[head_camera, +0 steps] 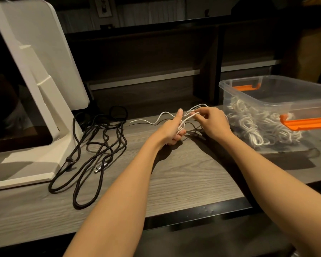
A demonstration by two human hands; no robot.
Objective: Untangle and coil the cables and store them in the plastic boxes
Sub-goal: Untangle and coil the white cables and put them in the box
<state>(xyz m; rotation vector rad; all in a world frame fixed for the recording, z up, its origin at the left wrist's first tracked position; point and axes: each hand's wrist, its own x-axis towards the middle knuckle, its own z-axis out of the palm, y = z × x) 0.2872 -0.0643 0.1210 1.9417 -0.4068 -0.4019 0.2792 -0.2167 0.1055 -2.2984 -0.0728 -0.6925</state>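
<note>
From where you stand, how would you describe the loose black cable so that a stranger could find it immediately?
Start at the white stand on the left of the wooden table. Right beside its base lies the black cable, sprawled in long uncoiled loops. Unlike the thin white cable in the hands, it is thick, dark and untouched.

Office desk, wood-grain top, white monitor

Warm, dim light from the upper left throws my forearms' shadows rightward across the desk, the far background sinks dark, and edges bow.
</note>
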